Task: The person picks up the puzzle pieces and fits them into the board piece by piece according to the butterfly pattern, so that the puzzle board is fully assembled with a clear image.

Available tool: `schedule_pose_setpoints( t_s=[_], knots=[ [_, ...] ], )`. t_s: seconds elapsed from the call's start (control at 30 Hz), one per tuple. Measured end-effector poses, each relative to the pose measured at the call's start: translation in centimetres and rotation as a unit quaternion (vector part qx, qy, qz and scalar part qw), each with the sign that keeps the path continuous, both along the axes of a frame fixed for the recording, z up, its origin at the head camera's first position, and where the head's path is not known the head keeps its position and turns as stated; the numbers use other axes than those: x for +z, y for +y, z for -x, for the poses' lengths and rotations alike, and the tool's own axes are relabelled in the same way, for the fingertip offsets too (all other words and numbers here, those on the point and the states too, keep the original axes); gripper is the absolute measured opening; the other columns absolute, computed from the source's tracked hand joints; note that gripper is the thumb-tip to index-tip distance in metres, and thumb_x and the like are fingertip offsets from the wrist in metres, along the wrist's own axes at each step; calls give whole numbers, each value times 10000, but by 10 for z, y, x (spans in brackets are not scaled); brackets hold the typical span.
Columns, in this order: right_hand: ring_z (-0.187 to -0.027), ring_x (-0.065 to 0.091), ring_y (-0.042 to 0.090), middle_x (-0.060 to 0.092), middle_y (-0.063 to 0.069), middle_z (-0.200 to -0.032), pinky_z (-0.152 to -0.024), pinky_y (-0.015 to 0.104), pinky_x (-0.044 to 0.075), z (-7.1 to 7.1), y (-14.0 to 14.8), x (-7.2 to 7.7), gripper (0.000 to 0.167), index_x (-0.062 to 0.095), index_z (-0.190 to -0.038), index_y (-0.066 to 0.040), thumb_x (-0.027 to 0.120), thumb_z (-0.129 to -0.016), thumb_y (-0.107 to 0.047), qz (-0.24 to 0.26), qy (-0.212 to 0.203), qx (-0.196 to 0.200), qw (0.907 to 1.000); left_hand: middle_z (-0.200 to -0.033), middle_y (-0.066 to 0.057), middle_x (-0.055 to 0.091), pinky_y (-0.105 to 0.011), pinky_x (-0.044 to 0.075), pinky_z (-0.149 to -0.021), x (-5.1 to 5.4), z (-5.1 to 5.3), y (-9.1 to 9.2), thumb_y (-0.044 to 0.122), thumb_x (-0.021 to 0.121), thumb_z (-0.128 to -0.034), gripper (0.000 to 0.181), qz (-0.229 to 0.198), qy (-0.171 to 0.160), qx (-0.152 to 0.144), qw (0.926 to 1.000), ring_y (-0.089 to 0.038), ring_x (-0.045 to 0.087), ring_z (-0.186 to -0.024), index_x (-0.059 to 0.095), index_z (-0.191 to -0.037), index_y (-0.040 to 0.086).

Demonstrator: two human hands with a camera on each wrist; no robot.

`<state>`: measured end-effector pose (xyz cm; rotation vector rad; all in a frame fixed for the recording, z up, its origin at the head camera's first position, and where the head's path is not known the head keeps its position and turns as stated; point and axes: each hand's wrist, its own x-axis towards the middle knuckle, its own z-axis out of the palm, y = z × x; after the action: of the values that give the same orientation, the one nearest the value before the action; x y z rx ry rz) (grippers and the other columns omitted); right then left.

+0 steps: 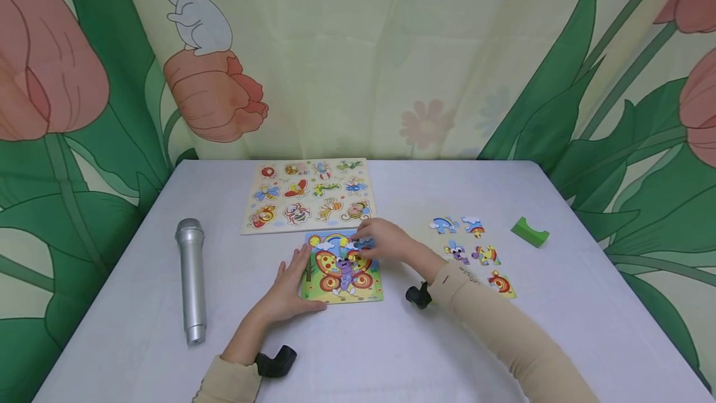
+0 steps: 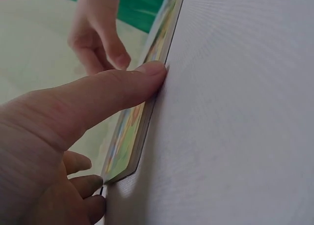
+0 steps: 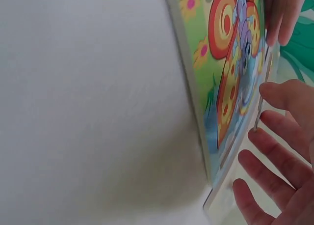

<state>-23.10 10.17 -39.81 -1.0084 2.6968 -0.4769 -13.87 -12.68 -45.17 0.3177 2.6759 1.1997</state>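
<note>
A butterfly jigsaw board lies flat on the table, with its coloured picture facing up. My left hand rests against its left side, fingers spread and fairly straight; in the left wrist view the thumb touches the board's near edge. Over the board's upper right part, my right hand pinches a small bluish puzzle piece between thumb and fingers. Seen from the right wrist, that piece is a thin edge-on strip at the fingertips. The right hand hides part of the board's upper right corner.
A larger insect-picture board lies directly behind. Several loose puzzle pieces are spread to the right, partly behind the right sleeve. A green curved block sits farther right. At left lies a silver microphone.
</note>
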Motion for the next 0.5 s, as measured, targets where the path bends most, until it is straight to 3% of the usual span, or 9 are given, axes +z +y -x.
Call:
schedule_pose_setpoints(
  t_s=[0.5],
  knots=[
    [-1027, 538, 164, 588, 37, -1129, -864, 293, 467, 1, -42, -11, 377, 656, -1148, -136, 688, -808, -296, -439, 510, 104, 9977, -1516, -163, 45, -481, -55, -1098, 1, 0, -1, 356, 820, -642, 1162, 168, -73, -92, 9998, -299, -7, -1385, 70, -1453, -5]
  ],
)
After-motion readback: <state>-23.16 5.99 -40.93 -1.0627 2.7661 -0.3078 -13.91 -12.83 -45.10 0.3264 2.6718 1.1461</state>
